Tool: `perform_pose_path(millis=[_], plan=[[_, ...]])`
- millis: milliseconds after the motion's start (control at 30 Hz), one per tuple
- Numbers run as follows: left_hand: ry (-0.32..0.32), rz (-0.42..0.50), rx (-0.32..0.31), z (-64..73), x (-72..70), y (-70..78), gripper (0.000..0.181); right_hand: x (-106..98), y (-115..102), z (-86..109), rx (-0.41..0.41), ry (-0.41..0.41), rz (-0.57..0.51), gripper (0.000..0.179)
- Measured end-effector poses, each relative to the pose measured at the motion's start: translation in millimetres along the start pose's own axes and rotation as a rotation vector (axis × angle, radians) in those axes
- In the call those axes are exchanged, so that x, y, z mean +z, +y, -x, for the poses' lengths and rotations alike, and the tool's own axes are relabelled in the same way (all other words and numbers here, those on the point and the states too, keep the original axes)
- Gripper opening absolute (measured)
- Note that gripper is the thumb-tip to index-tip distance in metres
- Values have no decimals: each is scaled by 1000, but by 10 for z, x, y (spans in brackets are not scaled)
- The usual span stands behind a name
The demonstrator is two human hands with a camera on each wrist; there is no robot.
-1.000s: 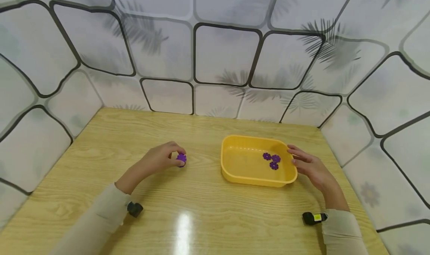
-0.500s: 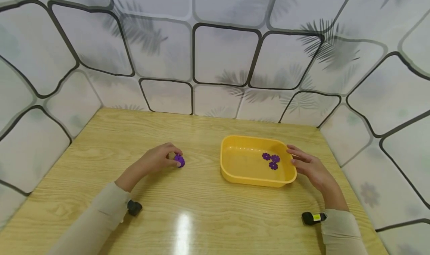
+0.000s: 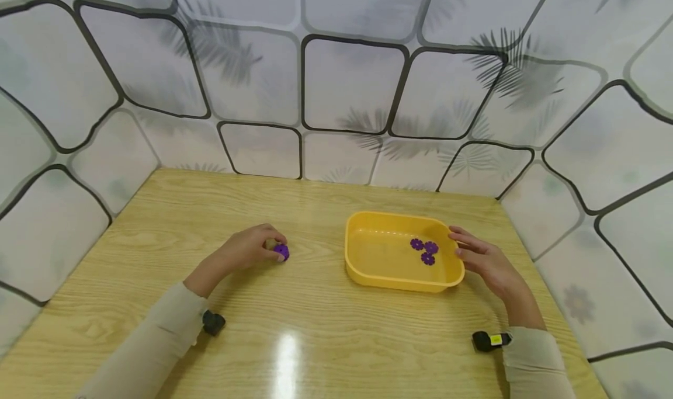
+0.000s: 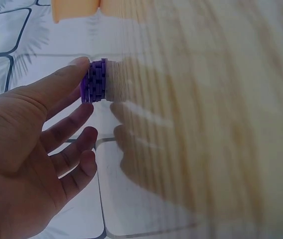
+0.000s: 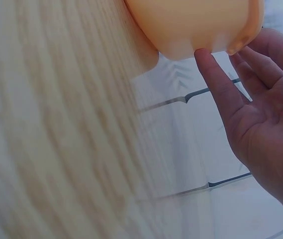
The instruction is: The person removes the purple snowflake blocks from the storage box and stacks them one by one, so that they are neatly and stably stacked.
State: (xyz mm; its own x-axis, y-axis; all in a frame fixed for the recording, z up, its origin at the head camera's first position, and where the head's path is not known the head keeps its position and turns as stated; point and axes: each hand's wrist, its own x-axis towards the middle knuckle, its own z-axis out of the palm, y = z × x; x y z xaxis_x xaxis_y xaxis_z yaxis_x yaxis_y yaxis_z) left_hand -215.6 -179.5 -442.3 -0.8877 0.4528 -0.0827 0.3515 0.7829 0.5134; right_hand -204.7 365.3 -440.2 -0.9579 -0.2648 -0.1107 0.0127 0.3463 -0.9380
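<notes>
At the left of the table, my left hand [image 3: 247, 250] pinches a small stack of purple flower-shaped discs [image 3: 282, 252] between thumb and fingers. Seen from the left wrist, the stack [image 4: 96, 80] stands on the tabletop with the thumb on its upper disc; the other fingers are spread loosely. To the right, my right hand [image 3: 491, 267] rests at the right end of a yellow tray [image 3: 386, 282]. In the right wrist view, the thumb tip touches the tray's outer wall [image 5: 196, 25], with fingers loosely bent beside it. Three purple discs [image 3: 428, 259] lie inside the tray.
The wood-grain table [image 3: 315, 329] runs back to a patterned wall covering [image 3: 352, 89], which also rises on both sides. Bare tabletop lies between the stack and the tray. Black wrist cameras [image 3: 213, 323] sit at both sleeves.
My left hand and the purple discs have shifted slightly left. The upper disc, tilted earlier, now lies flatter. The right hand and the tray look unchanged.
</notes>
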Motion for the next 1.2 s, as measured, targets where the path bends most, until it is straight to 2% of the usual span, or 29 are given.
perform_pose_path(millis=[333, 467, 600, 733, 867, 967, 1067, 1200], plan=[[-15, -4, -11, -16, -26, 15, 43, 0, -9, 3, 4, -4, -4, 58], [-22, 7, 2, -105, -95, 118, 43, 5, -11, 3, 7, -4, -7, 59], [-32, 21, 56, -285, -155, 352, 44, 2, -14, 4, 7, 0, -14, 59], [-33, -2, 148, -529, -122, 660, 43, 4, -13, 7, 6, 1, -20, 59], [-67, -36, 241, -784, -17, 1022, 42, 9, -6, 15, -2, -8, -13, 59], [-102, -43, 287, -973, 81, 1269, 43, 8, -5, 14, -10, -15, -4, 59], [-116, -35, 326, -1159, 191, 1440, 45, 6, -13, 10, -8, -14, -2, 60], [-134, 23, 339, -1362, 337, 1584, 47, 5, -24, 0, -1, -14, -2, 60]])
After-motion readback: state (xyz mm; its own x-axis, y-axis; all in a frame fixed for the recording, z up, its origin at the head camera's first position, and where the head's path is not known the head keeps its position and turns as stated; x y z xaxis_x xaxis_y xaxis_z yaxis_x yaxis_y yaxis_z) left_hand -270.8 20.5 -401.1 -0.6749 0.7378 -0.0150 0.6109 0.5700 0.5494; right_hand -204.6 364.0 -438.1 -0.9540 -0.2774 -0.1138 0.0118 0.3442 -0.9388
